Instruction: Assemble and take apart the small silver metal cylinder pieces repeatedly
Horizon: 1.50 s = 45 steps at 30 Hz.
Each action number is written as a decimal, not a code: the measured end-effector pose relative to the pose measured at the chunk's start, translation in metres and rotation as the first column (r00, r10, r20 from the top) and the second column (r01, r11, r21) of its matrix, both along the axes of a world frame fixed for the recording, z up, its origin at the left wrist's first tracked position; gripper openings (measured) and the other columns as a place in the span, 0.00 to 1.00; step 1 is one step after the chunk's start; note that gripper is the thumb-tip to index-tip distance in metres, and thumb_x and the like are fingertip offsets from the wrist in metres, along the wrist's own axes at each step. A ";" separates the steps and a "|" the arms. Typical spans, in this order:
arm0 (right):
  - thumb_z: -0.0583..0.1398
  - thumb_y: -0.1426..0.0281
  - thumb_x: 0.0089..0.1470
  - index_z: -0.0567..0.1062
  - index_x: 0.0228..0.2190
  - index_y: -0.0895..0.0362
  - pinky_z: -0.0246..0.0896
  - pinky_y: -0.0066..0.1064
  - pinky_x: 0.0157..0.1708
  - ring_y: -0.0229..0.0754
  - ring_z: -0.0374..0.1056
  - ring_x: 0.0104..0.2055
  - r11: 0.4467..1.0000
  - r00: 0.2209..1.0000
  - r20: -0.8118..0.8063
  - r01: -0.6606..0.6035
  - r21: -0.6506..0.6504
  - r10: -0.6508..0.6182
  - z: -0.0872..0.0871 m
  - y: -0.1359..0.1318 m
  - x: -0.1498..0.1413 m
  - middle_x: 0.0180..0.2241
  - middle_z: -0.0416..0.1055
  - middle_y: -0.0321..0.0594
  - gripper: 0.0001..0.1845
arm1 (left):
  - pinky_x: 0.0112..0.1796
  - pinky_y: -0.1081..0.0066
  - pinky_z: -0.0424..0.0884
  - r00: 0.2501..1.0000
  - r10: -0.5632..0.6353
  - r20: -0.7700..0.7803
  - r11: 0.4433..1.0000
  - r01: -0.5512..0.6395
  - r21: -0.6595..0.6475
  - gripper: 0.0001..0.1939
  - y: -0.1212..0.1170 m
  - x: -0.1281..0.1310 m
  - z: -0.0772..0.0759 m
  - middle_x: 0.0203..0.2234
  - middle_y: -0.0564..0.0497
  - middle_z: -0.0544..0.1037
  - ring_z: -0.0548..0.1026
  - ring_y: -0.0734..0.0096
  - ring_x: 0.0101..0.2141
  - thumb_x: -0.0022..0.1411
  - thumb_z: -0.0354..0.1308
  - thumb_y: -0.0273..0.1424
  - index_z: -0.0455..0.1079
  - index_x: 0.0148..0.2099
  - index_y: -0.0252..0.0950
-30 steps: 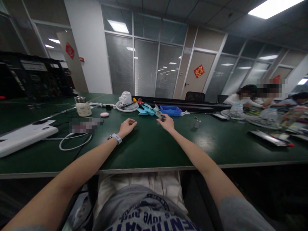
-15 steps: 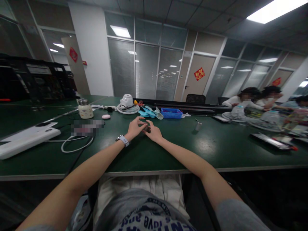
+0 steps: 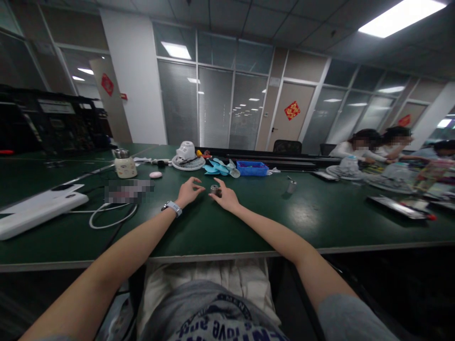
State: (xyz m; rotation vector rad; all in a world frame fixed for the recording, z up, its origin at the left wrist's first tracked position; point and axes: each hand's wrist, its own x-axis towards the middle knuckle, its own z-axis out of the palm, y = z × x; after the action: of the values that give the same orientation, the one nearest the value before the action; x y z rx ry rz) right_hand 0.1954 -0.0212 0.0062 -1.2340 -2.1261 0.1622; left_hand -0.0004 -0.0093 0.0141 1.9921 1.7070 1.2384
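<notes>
In the middle of the green table, my right hand (image 3: pixel 227 197) has its thumb and fingers around a small grey metal cylinder (image 3: pixel 214 189) with a round top and a dark hole in it; the index finger is lifted off. My left hand (image 3: pixel 191 192), a watch on its wrist, faces it from the left. Its thumb and fingers are apart with nothing between them, and a narrow gap separates it from the cylinder. A second metal cylinder (image 3: pixel 292 186) with a thin piece sticking out of its top stands off to the right.
Behind my hands lie a white fan housing with its grille (image 3: pixel 187 158), light-blue fan blades (image 3: pixel 216 167) and a blue tray (image 3: pixel 251 168). Leftward are a cream bottle (image 3: pixel 125 166), a pink round case (image 3: pixel 155 174), a white cable (image 3: pixel 93 219) and a white box-like device (image 3: pixel 42 213). People work at the right.
My right hand came left and inward with the cylinder. My left hand reached in to touch it half a second ago, then drew back left and opened.
</notes>
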 end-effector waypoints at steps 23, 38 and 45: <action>0.56 0.64 0.57 0.52 0.63 0.62 0.48 0.48 0.58 0.56 0.53 0.62 0.625 0.669 -0.115 0.733 0.270 -0.735 0.023 0.036 0.146 0.63 0.51 0.61 0.37 | 0.44 0.67 0.69 0.998 0.045 0.053 0.995 -0.040 -0.087 0.19 0.005 -0.002 -0.008 0.38 0.46 0.82 0.78 0.61 0.42 0.63 0.50 0.47 0.69 0.45 0.38; 0.45 0.57 0.66 0.58 0.63 0.43 0.38 0.52 0.64 0.49 0.33 0.70 0.941 0.867 0.374 -0.269 -0.205 0.330 0.000 0.015 -0.013 0.68 0.41 0.37 0.26 | 0.43 0.67 0.68 0.970 0.214 0.114 0.975 -0.204 -0.094 0.14 0.008 -0.002 -0.009 0.38 0.45 0.81 0.77 0.61 0.42 0.65 0.47 0.38 0.69 0.45 0.37; 0.50 0.63 0.64 0.71 0.55 0.49 0.50 0.44 0.60 0.46 0.55 0.64 0.943 0.898 0.292 -0.329 -0.053 0.330 -0.005 0.018 -0.013 0.58 0.67 0.37 0.21 | 0.43 0.67 0.68 0.970 0.227 0.090 0.970 -0.217 -0.107 0.14 0.006 -0.002 -0.007 0.37 0.45 0.81 0.77 0.61 0.41 0.65 0.49 0.38 0.69 0.46 0.36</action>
State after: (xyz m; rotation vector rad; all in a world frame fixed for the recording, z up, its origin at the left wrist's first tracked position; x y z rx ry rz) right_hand 0.1829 -0.0032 0.0017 -0.9335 -2.5915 0.1312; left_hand -0.0020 -0.0031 0.0069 1.6897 1.9414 1.2756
